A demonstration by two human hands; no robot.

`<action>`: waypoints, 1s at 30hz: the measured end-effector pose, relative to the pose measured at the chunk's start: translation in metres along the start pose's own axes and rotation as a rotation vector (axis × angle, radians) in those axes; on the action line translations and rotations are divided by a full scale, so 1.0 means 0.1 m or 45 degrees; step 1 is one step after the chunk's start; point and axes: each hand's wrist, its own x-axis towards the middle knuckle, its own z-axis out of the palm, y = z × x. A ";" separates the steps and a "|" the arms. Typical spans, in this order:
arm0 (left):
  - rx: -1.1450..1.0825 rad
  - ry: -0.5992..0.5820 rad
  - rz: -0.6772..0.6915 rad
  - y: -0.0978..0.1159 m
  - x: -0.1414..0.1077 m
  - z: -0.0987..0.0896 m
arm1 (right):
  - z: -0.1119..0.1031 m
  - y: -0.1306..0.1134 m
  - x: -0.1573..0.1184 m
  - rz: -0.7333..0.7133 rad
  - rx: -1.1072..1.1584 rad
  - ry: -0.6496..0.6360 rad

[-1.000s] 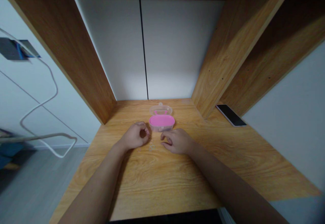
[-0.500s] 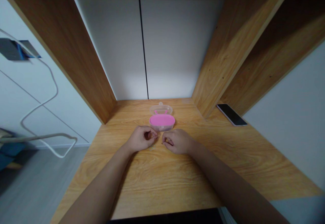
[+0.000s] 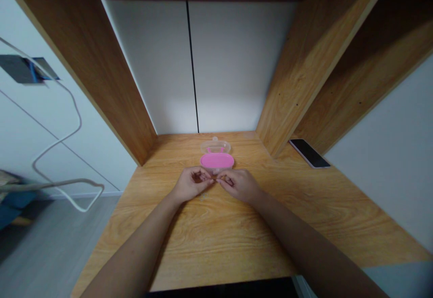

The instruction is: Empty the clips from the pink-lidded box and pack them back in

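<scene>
My left hand (image 3: 192,184) is closed in a pinch just in front of a small oval box with a pink inner cover (image 3: 217,160). Opposite it, my right hand (image 3: 239,183) also pinches, and its fingertips meet those of the left. Something tiny and dark shows between the fingertips, too small to name. The box's clear lid (image 3: 215,146) is tipped back behind it, with pink clips at the hinge. Both hands hide part of the box's clear front wall. A few tiny, faint bits lie on the wood below my left hand.
A phone (image 3: 309,153) lies on the right of the wooden desk (image 3: 216,244), beyond an upright panel (image 3: 297,77). A dark object (image 3: 230,289) sits at the near edge. To the left, a white cable (image 3: 76,108) hangs by the wall.
My right hand has moved slightly left and up, so its fingertips now meet those of my left hand. The box stays in place. The view has shifted a little.
</scene>
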 end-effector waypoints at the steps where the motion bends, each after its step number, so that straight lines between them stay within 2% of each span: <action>1: -0.029 0.005 -0.009 -0.01 0.00 0.00 | 0.00 0.00 0.00 -0.003 0.002 0.022; 6: -0.122 0.038 -0.056 0.00 0.02 0.00 | 0.02 -0.02 0.00 -0.037 0.001 0.100; 13: -0.174 0.013 -0.101 0.05 0.01 0.03 | 0.06 -0.02 0.00 -0.106 0.015 0.145; 19: -0.180 -0.006 -0.125 0.03 0.01 0.03 | 0.07 -0.02 0.00 -0.143 0.035 0.127; 30: -0.204 -0.009 -0.080 0.03 0.00 0.02 | 0.07 0.04 -0.03 -0.033 0.104 0.033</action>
